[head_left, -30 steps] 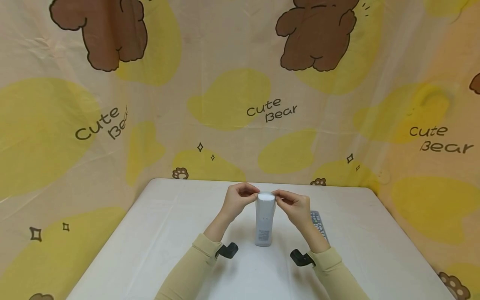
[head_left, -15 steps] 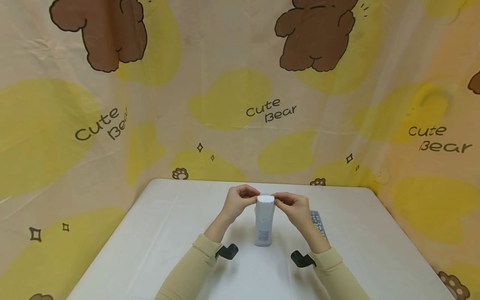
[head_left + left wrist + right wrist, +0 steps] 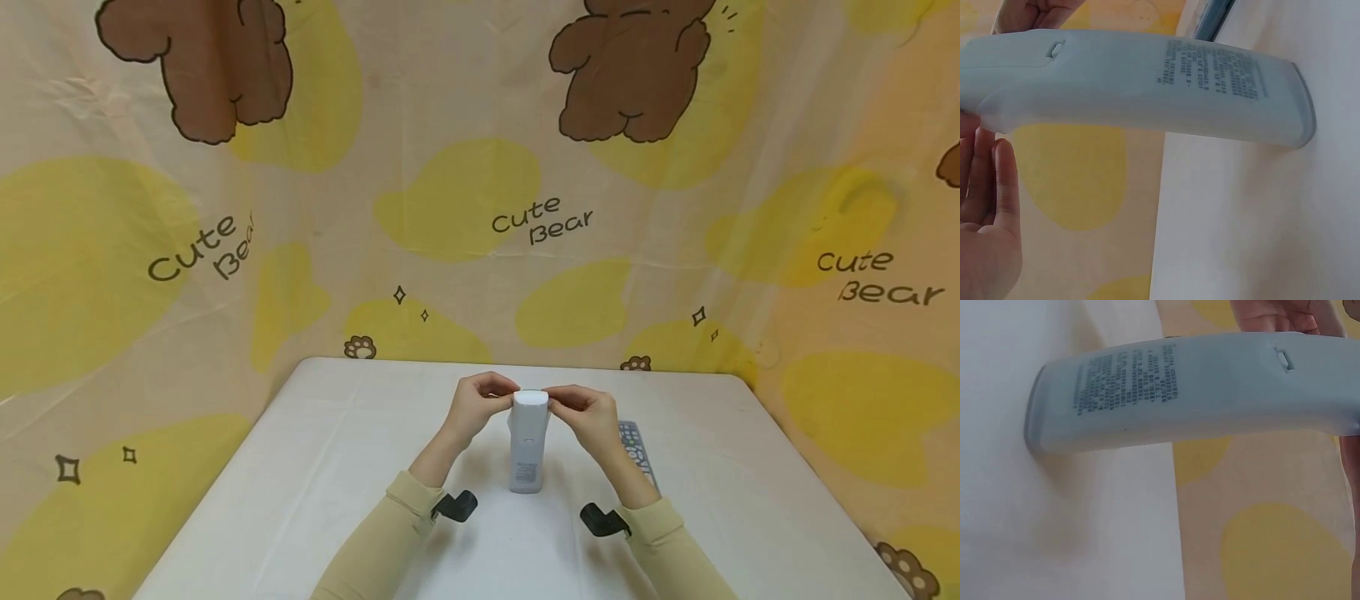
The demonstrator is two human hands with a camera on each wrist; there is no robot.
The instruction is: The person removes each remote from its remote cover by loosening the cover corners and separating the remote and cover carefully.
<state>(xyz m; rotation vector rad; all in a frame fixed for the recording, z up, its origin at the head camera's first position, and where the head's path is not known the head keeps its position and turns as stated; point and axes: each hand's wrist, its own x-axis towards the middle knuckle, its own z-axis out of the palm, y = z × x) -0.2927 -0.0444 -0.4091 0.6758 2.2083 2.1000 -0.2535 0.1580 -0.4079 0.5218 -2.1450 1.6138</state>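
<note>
A white remote control stands upright on the table, its back with printed text and a battery-cover latch facing me. A translucent cover wraps it and bulges out near the top on one side. My left hand pinches the cover's edge at the top left, thumb and forefinger right at the corner. At the top right corner, my right hand pinches the edge in the same way. Both hands' fingertips are partly hidden behind the remote. The wrist views show its lower end resting on the white surface.
A second remote control with many buttons lies on the white table, partly behind the right forearm. A bear-print cloth hangs behind the table's far edge.
Both hands have lowered slightly at the top of the remote control. The cover's rim behind the top has sunk a little, and its bulge now shows on the left side.
</note>
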